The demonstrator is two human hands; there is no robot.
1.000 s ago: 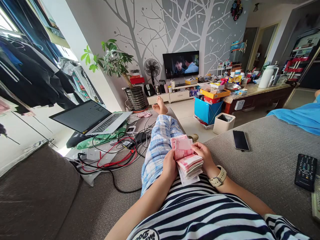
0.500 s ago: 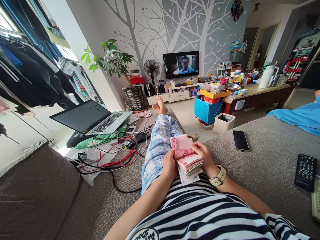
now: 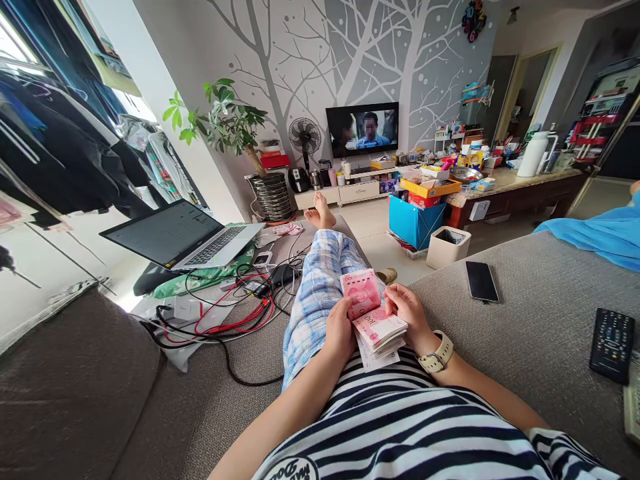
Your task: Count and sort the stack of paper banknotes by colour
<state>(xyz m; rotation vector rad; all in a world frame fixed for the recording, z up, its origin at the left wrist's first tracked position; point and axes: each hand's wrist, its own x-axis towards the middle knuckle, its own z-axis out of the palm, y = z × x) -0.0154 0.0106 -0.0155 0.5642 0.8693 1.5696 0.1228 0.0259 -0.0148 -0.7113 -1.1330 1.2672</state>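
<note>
while left hand [image 3: 339, 328] and right hand [image 3: 407, 312] grip it, banknote stack [image 3: 376, 321] sits between.

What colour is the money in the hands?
The banknotes are pink-red, held by the left hand and right hand; the head view shows them.

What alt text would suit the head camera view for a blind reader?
A person lying on a grey sofa holds a stack of pink banknotes in both hands, left hand and right hand. A laptop sits left, a phone right.

Pink banknote stack [image 3: 379, 328] — top note seemingly lifted.
</note>
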